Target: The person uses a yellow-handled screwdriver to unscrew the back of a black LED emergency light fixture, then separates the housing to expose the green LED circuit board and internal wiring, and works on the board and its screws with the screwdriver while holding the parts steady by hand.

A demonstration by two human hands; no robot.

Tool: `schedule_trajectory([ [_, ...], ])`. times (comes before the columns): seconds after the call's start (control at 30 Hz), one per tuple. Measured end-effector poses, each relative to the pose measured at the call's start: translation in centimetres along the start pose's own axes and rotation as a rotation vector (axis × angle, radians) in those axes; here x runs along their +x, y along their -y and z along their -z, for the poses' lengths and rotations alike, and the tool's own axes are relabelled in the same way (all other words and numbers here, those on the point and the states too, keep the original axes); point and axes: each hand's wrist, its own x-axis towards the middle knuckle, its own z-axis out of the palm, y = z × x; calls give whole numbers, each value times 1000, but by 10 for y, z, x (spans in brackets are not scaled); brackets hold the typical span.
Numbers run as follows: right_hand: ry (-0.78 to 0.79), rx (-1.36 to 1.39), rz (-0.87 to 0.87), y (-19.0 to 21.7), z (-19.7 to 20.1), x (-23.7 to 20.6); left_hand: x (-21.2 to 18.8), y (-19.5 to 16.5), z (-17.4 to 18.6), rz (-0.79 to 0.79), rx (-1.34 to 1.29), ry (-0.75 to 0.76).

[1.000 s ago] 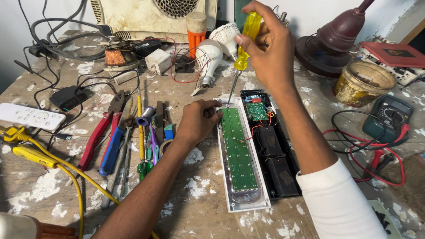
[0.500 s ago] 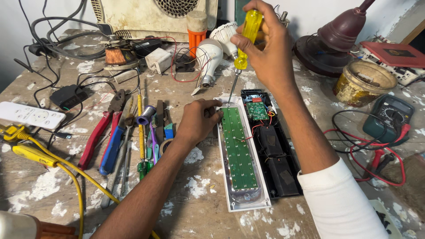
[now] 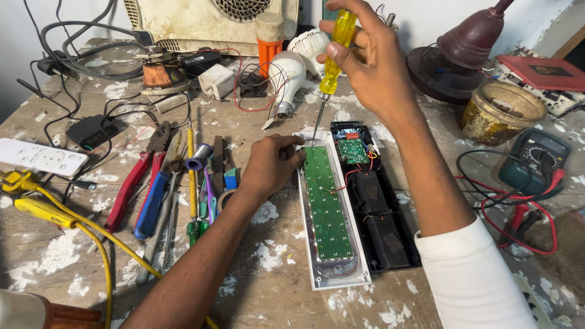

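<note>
Right hand (image 3: 372,67) has its fingers wrapped round the yellow-handled screwdriver (image 3: 332,64), held near upright, tip down at the top end of the green LED board (image 3: 327,204). Left hand (image 3: 271,164) fingers curled, pressing the white tray (image 3: 317,277) at its upper left edge on the surface (image 3: 274,292). Black housing (image 3: 381,219) lies just beside, right.

two hands (image 3: 271,167), one screwdriver (image 3: 329,67), two bulbs (image 3: 286,73), two pliers (image 3: 137,180).

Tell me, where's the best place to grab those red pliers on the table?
Probably the red pliers are best taken by the two long red handles, coming down from above. They lie flat, and the handles point toward the near edge of the table, with bare table on their left; the metal jaws point away.
</note>
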Motion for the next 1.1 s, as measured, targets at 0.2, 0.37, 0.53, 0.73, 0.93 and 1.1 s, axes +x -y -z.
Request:
schedule_trajectory([
  [0.2,-36,-30,61,5,-8,-10,0,-2,2,-11,13,-4],
  [0.37,-56,-49,112,3,-7,-7,-1,-4,3,12,16,11],
  [0.53,-92,-74,192,-2,-8,-4,-1,-5,4,-6,4,3],
  [0.73,-206,-107,-10,-5,-5,-1,-1,-4,3,-21,0,-10],
  [0.93,-63,56,-27,-1,7,-3,0,-2,3,-12,1,2],
  [1.1,-27,66,62,-5,-5,-2,1,0,3,-41,3,-11],
])
